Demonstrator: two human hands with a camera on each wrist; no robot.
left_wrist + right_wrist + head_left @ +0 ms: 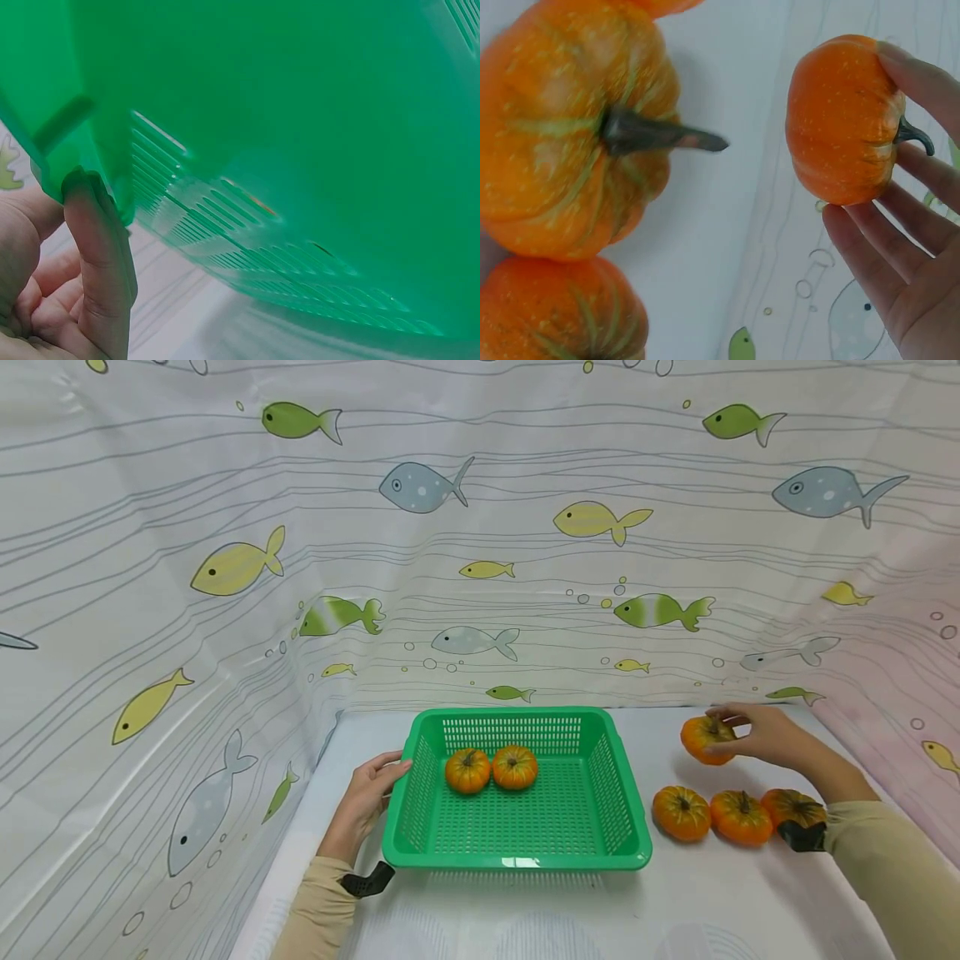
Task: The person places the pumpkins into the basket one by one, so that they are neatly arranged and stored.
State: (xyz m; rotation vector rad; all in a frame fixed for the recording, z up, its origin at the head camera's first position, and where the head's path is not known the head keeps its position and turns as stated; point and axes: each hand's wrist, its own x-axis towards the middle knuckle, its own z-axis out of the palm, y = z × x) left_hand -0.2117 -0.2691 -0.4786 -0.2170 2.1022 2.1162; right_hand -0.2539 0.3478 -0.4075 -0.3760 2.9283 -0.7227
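Observation:
My right hand (765, 737) holds a small orange pumpkin (705, 741) above the table at the right. In the right wrist view, the thumb and fingers grip this pumpkin (844, 120) around its stem side. My left hand (369, 795) is at the left side of a green plastic basket (517, 862). The left wrist view has its fingers (97, 255) pinching the basket's rim (52, 176). Inside the basket, two pumpkins, a left one (467, 772) and a right one (515, 767), sit side by side near the back left.
Three more pumpkins stand in a row right of the basket: one nearest it (681, 814), a middle one (741, 818) and one partly behind my right wrist (787, 806). A fish-patterned sheet (525, 602) hangs behind and beside the white table (660, 902).

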